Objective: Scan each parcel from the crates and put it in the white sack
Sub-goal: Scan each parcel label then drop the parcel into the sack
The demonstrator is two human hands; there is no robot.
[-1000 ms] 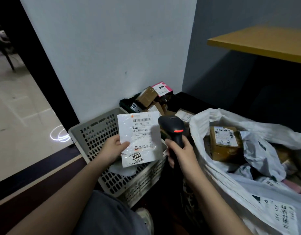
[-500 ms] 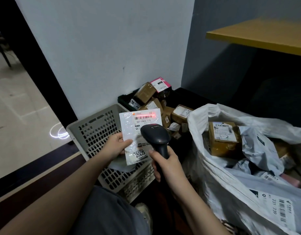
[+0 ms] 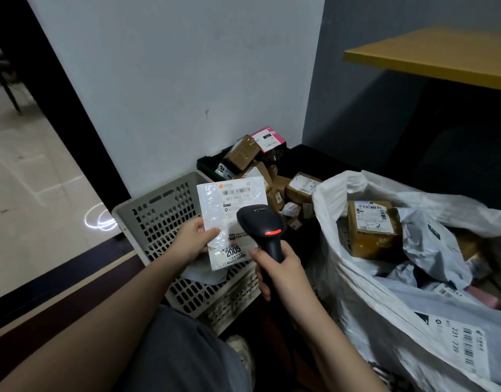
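1. the left hand (image 3: pixel 193 241) pinches the flat parcel (image 3: pixel 229 222) above the grey crate (image 3: pixel 159 210); the right hand (image 3: pixel 277 267) grips the scanner (image 3: pixel 260 227) just in front of the label.
2. the scanner covers part of the label; the scan may fail.
3. the thin parcel may slip and fall beside the sack (image 3: pixel 356 292).
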